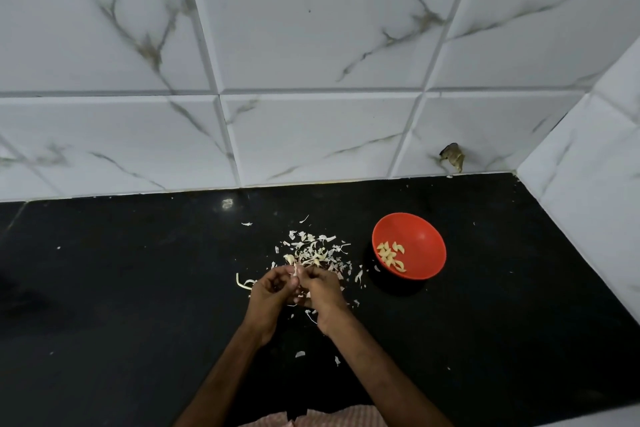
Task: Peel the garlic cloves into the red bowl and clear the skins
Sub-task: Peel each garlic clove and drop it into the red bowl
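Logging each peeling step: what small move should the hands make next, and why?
Probably strip the skin from the clove pinched between the left hand and right hand: it sits at their fingertips by the skins pile, and the red bowl holds only peeled cloves.

I read a red bowl (427, 236) against black stone and white veined tile.

Inside the bowl, the peeled cloves (391, 255) look pale yellow. Left of the bowl, the garlic skins (311, 248) are a white and cream scatter, and the garlic clove (295, 270) at their near edge is off-white. Under the bowl, the countertop (138, 288) is glossy black. Behind the bowl, the wall tiles (311, 28) are white with grey-brown marble veins and grey grout (214, 94), plus one dark brown chipped patch (453, 156). Well in front of the bowl, I make out a cloth (346, 418) in a fine pink and white check.
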Tool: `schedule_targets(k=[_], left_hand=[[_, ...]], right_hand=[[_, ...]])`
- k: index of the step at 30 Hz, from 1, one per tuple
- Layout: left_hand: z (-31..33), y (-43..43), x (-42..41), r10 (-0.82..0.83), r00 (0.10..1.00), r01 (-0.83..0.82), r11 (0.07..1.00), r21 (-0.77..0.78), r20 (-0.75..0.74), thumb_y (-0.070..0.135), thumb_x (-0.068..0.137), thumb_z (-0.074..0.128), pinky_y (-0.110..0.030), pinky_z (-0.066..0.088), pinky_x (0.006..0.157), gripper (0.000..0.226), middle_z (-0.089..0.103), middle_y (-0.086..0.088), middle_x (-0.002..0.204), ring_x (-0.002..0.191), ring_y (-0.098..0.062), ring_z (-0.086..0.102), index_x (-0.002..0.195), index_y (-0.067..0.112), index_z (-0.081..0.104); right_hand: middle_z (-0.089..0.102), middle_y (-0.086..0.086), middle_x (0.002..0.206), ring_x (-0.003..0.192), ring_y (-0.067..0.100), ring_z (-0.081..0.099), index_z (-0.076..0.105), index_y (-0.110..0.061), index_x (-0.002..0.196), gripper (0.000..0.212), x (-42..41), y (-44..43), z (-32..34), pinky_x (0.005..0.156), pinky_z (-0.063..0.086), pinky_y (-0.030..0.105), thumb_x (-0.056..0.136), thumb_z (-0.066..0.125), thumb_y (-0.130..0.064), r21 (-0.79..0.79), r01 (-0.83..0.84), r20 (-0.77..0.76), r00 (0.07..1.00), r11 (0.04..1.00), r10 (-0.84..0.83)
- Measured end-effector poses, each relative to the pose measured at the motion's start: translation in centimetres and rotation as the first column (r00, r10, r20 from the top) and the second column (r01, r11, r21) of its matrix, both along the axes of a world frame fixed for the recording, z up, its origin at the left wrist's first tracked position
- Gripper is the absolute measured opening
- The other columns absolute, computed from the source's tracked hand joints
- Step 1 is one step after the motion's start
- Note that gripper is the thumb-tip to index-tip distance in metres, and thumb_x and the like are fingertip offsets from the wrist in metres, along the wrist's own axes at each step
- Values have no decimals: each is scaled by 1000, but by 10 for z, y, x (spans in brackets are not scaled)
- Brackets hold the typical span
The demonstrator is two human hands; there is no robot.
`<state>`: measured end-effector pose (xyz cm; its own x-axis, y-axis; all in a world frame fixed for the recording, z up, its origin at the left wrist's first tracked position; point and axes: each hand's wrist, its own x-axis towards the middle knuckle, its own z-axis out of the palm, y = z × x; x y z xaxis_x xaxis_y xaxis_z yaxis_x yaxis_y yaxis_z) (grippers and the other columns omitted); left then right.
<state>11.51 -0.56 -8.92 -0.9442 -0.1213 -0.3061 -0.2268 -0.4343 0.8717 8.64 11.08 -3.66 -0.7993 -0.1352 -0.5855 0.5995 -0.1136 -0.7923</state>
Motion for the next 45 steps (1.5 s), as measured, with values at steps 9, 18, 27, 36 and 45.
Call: schedule_targets(k=[9,18,27,36,45], left_hand=[[9,23,5,39,999,-39,999,15,-24,4,94,61,-26,55,54,24,74,-17,98,66,-13,66,116,-1,66],[12,46,3,63,997,-68,991,-116,-43,15,96,59,-24,46,51,28,59,-15,103,73,-15,61,120,4,70],[14,46,-1,7,991,-14,999,47,134,49,94,54,-22,41,46,45,67,-9,78,57,-11,57,103,9,73],[15,71,-4,184,981,-152,926,-347,61,16,108,41,-24,53,76,30,70,-11,91,85,-16,64,97,2,65],[-4,44,-5,134,972,-134,991,-14,191,23,107,46,-28,48,56,31,58,-12,76,63,-16,55,102,-2,65]], right_hand=[[78,3,85,71,15,74,68,-4,76,21,2,1,-1,70,61,36,96,66,-9,96,146,-80,987,985,-138],[78,0,86,77,14,73,79,-17,93,20,0,2,-8,56,53,23,99,61,-11,133,194,-51,981,972,-189],[73,6,75,62,16,61,75,-13,79,20,1,15,-16,50,48,29,95,70,-25,109,58,-32,998,992,-54],[74,1,88,84,10,70,77,-13,97,27,3,6,-18,66,51,19,104,54,-27,376,96,-148,988,922,-43],[70,3,72,52,6,57,76,-15,86,25,-11,15,-23,45,42,20,102,59,-26,217,-5,2,1000,976,5]])
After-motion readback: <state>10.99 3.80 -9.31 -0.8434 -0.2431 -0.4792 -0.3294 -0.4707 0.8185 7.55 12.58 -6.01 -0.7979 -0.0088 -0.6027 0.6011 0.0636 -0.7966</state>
